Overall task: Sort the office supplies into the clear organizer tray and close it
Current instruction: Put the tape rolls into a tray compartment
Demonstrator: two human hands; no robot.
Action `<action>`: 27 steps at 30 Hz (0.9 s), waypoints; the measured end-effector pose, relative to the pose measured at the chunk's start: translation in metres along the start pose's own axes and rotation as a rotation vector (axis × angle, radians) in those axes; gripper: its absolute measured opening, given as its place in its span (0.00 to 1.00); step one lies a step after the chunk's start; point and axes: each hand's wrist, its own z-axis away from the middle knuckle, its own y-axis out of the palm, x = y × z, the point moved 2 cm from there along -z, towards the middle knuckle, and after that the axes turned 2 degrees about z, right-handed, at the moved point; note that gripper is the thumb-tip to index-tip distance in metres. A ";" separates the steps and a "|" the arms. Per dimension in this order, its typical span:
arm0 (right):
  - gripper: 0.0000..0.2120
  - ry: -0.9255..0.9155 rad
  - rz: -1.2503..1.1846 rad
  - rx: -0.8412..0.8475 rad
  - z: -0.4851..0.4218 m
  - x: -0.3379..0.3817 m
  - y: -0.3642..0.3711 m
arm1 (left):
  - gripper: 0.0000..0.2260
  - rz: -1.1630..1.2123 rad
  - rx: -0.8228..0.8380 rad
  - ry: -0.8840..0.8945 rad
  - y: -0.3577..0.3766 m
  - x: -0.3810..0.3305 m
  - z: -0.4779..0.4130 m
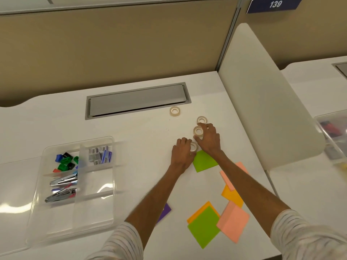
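Striped sleeves [124, 243], left hand [183, 154] and right hand [210, 140] around translucent tape rings [198, 130]

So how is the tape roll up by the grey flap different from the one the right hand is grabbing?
The far tape roll sits alone on the desk with nothing touching it; the held tape roll is pinched by the right hand. The far tape roll shows whole; fingers hide part of the held tape roll. Both are small pale rings with the hole facing up.
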 end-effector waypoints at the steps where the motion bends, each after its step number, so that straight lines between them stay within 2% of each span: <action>1: 0.27 0.006 0.014 -0.004 -0.002 0.001 0.001 | 0.19 0.023 -0.017 0.001 -0.001 0.003 0.000; 11: 0.29 -0.050 -0.145 -0.053 0.004 0.041 0.007 | 0.22 0.114 -0.152 -0.103 -0.047 0.044 0.010; 21: 0.26 -0.146 -0.317 -0.123 0.031 0.136 0.009 | 0.24 0.114 -0.291 -0.176 -0.121 0.101 0.046; 27: 0.27 -0.213 -0.342 -0.092 0.064 0.193 0.026 | 0.23 0.117 -0.323 -0.204 -0.154 0.142 0.082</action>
